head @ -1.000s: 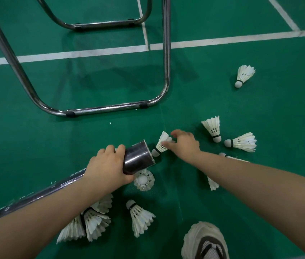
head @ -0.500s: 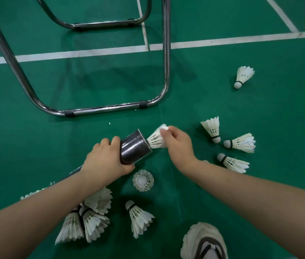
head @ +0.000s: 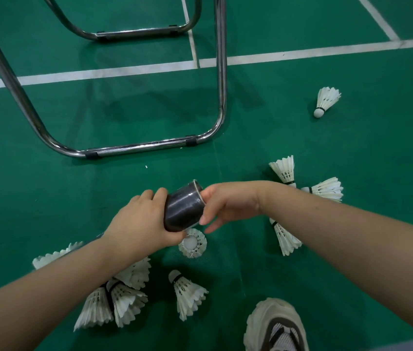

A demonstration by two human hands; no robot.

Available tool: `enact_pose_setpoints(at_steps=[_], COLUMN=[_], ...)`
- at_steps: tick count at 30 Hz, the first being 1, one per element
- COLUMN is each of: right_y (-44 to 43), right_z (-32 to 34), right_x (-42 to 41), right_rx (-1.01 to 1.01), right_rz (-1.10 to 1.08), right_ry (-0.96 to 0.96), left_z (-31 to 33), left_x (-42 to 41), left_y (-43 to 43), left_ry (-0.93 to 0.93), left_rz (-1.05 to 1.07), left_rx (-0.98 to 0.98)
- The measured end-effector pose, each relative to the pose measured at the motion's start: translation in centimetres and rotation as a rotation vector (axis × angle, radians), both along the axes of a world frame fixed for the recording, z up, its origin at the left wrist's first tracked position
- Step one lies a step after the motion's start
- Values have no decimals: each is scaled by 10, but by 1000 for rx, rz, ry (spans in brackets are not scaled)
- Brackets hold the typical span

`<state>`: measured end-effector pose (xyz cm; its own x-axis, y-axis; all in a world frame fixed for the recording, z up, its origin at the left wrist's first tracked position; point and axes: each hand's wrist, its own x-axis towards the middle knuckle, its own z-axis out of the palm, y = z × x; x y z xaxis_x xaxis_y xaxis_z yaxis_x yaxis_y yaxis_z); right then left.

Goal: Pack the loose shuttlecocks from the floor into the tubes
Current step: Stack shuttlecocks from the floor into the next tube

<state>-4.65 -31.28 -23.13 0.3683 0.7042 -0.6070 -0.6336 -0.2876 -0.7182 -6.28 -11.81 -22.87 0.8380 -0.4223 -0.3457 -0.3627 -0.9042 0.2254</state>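
My left hand (head: 137, 224) grips a black shuttlecock tube (head: 184, 207) just behind its open end, which is tilted up off the green floor. My right hand (head: 228, 203) lies against the tube's mouth with loose fingers and hides the opening. No shuttlecock shows in it. Loose white feather shuttlecocks lie all around. One (head: 192, 243) stands right under the tube and another (head: 187, 293) lies nearer me. A pile (head: 114, 297) sits under my left forearm. Three more (head: 285, 171) (head: 327, 190) (head: 286, 236) lie by my right arm, and a far one (head: 327, 100) is at the upper right.
A chrome tubular chair frame (head: 137, 148) stands on the floor just beyond the tube, with a second bar (head: 139, 34) behind it. White court lines (head: 301, 53) cross the far floor. My white shoe (head: 276, 328) is at the bottom edge.
My right hand picked a shuttlecock off the floor, put it cork first into the tube's mouth and pushed it out of sight. The tube's open end lifted slightly.
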Motion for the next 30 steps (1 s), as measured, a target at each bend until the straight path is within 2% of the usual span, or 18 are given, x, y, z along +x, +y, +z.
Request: enact_pose_setpoints(at_steps=[4,6,9,12,15,17,21,23,25,27,30], right_y=[9,17,37,44,34,25,-10,-37,-69,-103,-136], right_z=[1,-4,-18,-15,-5,-2,-9,-16,-31,-51,-73], right_x=[2,-3,-16,-18,-14,-13,-14,-8,3,9,7], right_rx=[33,24,-41,-103,-315,-382,-592,-727,-1023,-1329,-1470], right_rz=[131,86,-227,-572,-671,-698,-729,-770,-602,-338,-38], right_ry=[39,31,-79,-190,-425,-624,-1196,-1280,-1326,-1253,-1004], left_z=[6,8,7,6,8,12,20,21,21,19,15], left_x=[-3,-1,4,11,19,25,36,42,47,49,48], left_y=[-1,2,6,0,-10,-19,-38,-48,-59,-70,-84], left_ry=[-39,-62,-98,-101,-85,-75,-51,-41,-36,-42,-54], left_rz=[-61,-87,-95,-36,1,7,-18,-31,-40,-59,-101], left_rx=[26,83,156,101,34,9,31,53,73,92,110])
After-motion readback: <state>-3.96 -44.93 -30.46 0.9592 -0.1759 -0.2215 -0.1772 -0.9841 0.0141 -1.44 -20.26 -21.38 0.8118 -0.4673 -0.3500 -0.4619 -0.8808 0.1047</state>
